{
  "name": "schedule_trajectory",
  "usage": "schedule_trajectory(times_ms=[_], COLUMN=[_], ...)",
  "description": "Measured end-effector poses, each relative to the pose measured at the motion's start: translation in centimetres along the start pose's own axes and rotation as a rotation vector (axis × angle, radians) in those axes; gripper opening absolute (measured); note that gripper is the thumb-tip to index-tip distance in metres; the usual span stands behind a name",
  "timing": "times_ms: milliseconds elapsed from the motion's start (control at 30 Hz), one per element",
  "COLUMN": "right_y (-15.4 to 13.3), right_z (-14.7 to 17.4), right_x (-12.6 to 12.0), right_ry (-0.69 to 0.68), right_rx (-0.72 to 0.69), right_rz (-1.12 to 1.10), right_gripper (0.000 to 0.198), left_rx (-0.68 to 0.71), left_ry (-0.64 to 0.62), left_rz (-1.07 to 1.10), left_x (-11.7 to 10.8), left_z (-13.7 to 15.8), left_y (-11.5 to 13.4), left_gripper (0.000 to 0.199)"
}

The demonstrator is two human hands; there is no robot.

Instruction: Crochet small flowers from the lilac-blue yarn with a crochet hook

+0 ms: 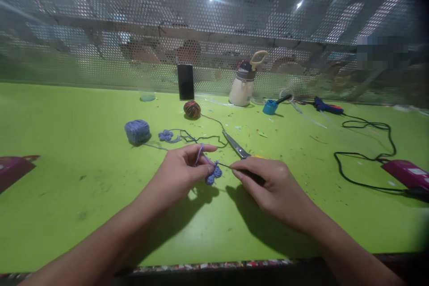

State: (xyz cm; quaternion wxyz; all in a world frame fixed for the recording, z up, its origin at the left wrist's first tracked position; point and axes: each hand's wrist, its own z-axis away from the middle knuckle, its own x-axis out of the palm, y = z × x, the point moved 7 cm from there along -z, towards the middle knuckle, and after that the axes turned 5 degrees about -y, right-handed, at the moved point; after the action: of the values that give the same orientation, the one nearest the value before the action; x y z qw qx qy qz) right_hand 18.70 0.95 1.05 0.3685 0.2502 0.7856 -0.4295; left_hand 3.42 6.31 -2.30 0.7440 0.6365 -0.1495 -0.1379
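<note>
Between thumb and fingers, my left hand (pixel 182 167) pinches a small blue-purple crochet piece (pixel 214 174) with rounded petals. A strand of the same yarn loops over its raised index finger. My right hand (pixel 268 181) is closed round a crochet hook (pixel 224 166), whose thin metal shaft reaches into the piece. The hook's dark handle is mostly hidden in the palm. To the left lies the blue-purple yarn ball (pixel 137 132), its strand running toward my left hand. A finished-looking crochet flower (pixel 166 135) rests beside it. Scissors (pixel 236 145) lie just beyond my hands, their handles partly hidden.
A dark multicoloured yarn ball (pixel 192 110) trails thread across the green table (pixel 83 232). Behind stand a phone (pixel 185 82), a cream bottle (pixel 241 87) and a blue container (pixel 270 107). At right are a blue glue gun (pixel 327 106), a black cable and a magenta object (pixel 407 173).
</note>
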Motion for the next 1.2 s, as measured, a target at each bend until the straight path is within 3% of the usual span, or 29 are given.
schedule_trajectory(times_ms=[533,700,867,1200], right_y=[0.6,1.6,2.5,3.2], right_z=[-0.3,-0.1,0.2,0.3], right_x=[-0.1,1.2,2.4,2.0], right_ry=[-0.089,-0.13,-0.125,0.04], right_rx=[0.139,0.282,0.371,0.325], right_rz=[-0.234,-0.48,-0.697,-0.56], right_gripper=[0.017,0.015,0.018,0.028], left_rx=[0.076,0.011,-0.039,-0.041], left_ry=[0.022,-0.058,-0.042,-0.186], left_rz=[-0.084,-0.019,0.043,0.192], left_x=[0.1,0.7,0.7,1.0], left_z=[0.3,0.2,0.1,-0.2], left_y=[1.0,0.3,0.0,-1.2], left_gripper=[0.025,0.026,0.025,0.035])
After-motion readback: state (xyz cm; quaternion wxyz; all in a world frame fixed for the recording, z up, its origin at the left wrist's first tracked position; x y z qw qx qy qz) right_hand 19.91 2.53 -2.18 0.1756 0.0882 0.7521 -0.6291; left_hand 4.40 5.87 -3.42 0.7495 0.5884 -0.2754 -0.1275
